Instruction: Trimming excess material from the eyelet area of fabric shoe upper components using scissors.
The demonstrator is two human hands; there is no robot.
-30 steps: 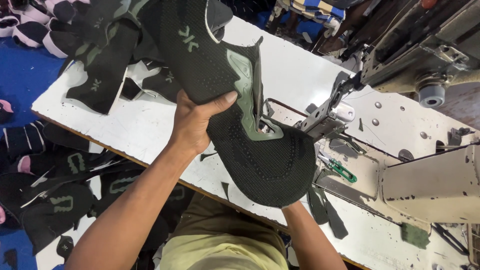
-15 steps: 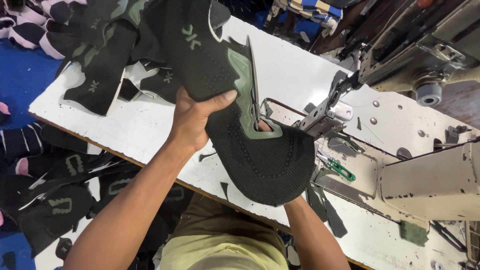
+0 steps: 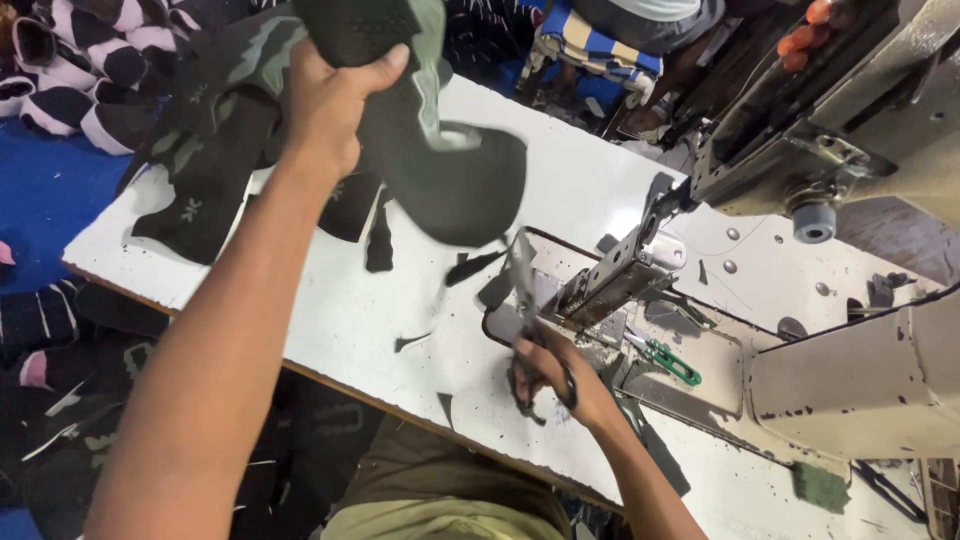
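My left hand (image 3: 335, 100) grips a dark knitted shoe upper (image 3: 440, 150) with pale green trim and holds it raised over the far left part of the white table (image 3: 350, 310). My right hand (image 3: 550, 375) is low by the table's near edge, closed on a pair of scissors (image 3: 525, 285) whose blades point up. It sits just left of the post bed of the sewing machine (image 3: 620, 270).
A pile of dark uppers (image 3: 215, 130) lies on the table's far left, with small black offcuts scattered around. The sewing machine head (image 3: 830, 130) fills the upper right. A green-handled tool (image 3: 668, 360) lies by the post. More uppers lie on the blue floor (image 3: 40, 190).
My left hand has lifted the upper off the machine post and swung it up and to the left. My right hand has come out from under it with scissors.
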